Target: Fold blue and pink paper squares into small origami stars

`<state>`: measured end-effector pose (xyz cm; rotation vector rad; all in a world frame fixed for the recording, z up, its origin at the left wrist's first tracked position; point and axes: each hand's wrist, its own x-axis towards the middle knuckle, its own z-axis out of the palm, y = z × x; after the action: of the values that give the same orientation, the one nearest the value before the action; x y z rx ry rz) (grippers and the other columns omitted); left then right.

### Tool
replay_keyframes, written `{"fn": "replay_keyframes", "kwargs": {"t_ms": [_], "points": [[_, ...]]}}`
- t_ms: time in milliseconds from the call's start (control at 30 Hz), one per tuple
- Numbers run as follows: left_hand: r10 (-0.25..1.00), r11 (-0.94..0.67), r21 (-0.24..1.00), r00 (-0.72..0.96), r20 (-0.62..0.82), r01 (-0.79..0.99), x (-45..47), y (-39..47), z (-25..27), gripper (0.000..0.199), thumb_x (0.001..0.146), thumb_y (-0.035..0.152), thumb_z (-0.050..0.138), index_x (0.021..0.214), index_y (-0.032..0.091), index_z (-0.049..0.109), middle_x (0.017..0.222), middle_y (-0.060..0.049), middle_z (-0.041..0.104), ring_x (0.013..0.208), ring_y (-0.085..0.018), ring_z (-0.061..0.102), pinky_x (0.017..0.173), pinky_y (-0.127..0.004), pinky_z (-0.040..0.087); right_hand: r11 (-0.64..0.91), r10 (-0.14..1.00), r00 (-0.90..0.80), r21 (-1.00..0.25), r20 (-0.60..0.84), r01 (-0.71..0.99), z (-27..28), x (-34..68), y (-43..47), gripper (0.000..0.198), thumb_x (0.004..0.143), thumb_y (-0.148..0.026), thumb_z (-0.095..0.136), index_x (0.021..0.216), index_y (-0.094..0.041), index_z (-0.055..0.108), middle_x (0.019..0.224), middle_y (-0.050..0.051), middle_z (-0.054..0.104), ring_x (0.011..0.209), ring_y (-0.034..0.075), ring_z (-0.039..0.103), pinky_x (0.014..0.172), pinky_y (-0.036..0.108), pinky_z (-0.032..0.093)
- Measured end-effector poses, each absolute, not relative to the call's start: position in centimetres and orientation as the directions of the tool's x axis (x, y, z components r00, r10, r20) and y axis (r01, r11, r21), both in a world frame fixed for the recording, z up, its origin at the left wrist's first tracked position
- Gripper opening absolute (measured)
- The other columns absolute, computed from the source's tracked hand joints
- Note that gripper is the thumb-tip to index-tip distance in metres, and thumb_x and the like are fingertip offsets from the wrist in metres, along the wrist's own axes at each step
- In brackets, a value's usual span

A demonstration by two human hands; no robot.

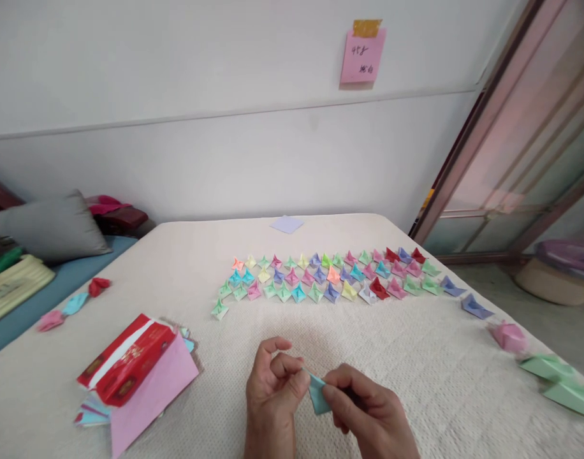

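Between my two hands is a small folded piece of light blue paper (319, 396), held just above the near part of the table. My left hand (275, 386) pinches its upper left corner with thumb and forefinger, the other fingers loosely curled. On the right edge, my right hand (361, 401) grips the same paper between thumb and bent fingers. Beyond the hands, several small folded paper boats (292, 277) in many colours stand in rows. A pale green boat (219, 309) sits at the near left end of these rows.
A red packet (129, 360) lies on pink paper (153, 395) and other sheets at left. A lilac square sheet (287, 224) lies near the far edge. More folded papers (511, 336) line the right edge. A pink note (363, 56) is taped to the wall.
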<state>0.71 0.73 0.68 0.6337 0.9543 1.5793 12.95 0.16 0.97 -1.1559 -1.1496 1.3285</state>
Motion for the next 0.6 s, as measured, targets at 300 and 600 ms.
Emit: {"fn": "replay_keyframes", "kwargs": {"t_ms": [300,600], "points": [[0.972,-0.044,0.872,-0.222,-0.076,-0.488,0.67,1.15,0.23,0.037,0.065,0.026,0.076,0.095,0.022,0.054,0.064,0.004,0.064,0.066,-0.015,0.056,0.067,-0.026,0.040,-0.071,0.997,-0.019,-0.994,-0.069,-0.081,0.54,12.73,0.32,0.026,0.073,-0.040,0.068,0.058,-0.019,0.062,0.048,-0.005,0.044,0.046,0.010,0.037,0.045,0.022,0.028],[0.996,0.030,0.983,0.087,-0.015,-0.180,0.01,1.40,1.06,0.021,0.079,0.033,0.064,0.068,0.016,0.058,0.062,0.003,0.046,0.061,-0.013,0.041,0.059,-0.024,0.033,0.050,0.999,0.014,-0.991,0.052,0.122,0.50,13.20,0.15,0.024,0.078,-0.038,0.061,0.061,-0.021,0.061,0.054,-0.004,0.044,0.051,0.012,0.036,0.048,0.024,0.030]]}}
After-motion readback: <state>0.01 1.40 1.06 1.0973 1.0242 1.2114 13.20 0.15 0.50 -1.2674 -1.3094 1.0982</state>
